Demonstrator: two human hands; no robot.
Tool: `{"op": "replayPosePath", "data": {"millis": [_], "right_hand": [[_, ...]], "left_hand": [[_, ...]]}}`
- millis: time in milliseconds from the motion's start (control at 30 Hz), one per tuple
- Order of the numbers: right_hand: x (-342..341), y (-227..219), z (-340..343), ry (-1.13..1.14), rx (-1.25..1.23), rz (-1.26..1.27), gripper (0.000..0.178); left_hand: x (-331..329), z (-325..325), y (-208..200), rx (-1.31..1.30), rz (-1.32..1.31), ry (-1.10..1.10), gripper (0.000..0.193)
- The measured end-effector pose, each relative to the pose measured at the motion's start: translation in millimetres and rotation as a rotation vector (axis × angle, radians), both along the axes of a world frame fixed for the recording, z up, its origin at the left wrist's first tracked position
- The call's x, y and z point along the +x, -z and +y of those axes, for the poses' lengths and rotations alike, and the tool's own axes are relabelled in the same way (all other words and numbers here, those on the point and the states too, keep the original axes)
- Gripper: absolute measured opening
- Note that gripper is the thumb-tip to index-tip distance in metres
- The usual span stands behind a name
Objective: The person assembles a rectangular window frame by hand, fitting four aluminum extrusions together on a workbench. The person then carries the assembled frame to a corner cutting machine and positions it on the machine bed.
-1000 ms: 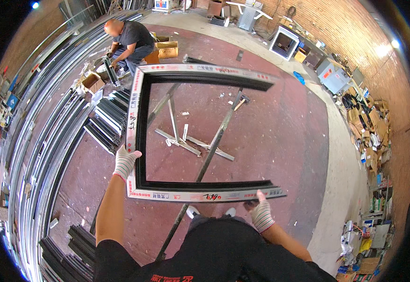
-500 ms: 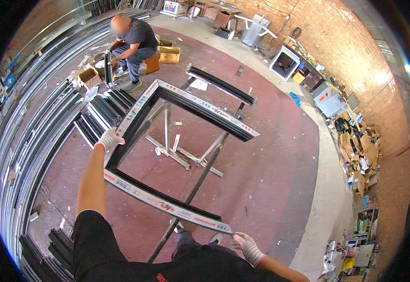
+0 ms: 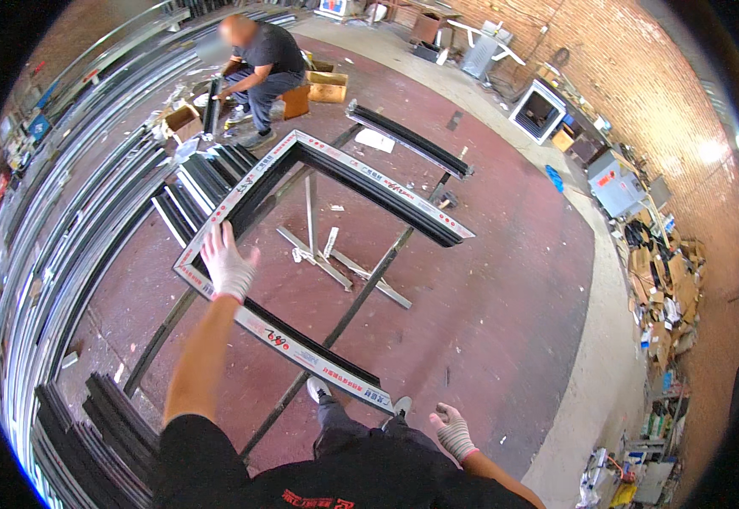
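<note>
Red floor, brick wall far right. Three-sided frame lies mid-scene, right side open, across two dark bars; bars likely keep it off floor. Left hand spread wide over frame's near left corner, gripping nothing, maybe to steady it (touch hard to tell). Right hand half curled, seems to hold nothing, near frame's near right end. Loose black strip lies far side, seemingly across bars too. Left hand hides bit of frame; frame hides bits of bars. Far-left worker holds thin dark piece, too small to tell.
</note>
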State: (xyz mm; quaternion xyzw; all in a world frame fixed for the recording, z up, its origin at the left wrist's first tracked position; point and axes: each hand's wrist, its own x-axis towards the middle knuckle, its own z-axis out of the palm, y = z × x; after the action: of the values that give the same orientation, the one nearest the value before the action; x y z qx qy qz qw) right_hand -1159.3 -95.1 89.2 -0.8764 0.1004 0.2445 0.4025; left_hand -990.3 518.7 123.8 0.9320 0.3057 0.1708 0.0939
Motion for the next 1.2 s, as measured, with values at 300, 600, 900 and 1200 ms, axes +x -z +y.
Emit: {"op": "replayPosePath", "data": {"millis": [300, 600, 900, 1200], "right_hand": [[58.6, 76.2, -100.7, -0.346, -0.096, -0.13, 0.058], [97.8, 76.1, -223.5, -0.134, 0.138, -0.247, 0.054], [32.9, 178.2, -318.3, -0.054, 0.007, -0.038, 0.052], [115.0, 161.0, -225.9, -0.233, -0.007, -0.125, 0.057]], "left_hand": [[-137.2, -293.3, 28.7, -0.537, -0.073, -0.398, 0.14], [-140.2, -291.9, 77.9, -0.769, -0.258, -0.466, 0.129], [-182.6, -236.8, 92.6, -0.712, -0.193, -0.483, 0.136], [-150.5, -255.0, 20.9, -0.26, 0.127, -0.582, 0.095]]}}
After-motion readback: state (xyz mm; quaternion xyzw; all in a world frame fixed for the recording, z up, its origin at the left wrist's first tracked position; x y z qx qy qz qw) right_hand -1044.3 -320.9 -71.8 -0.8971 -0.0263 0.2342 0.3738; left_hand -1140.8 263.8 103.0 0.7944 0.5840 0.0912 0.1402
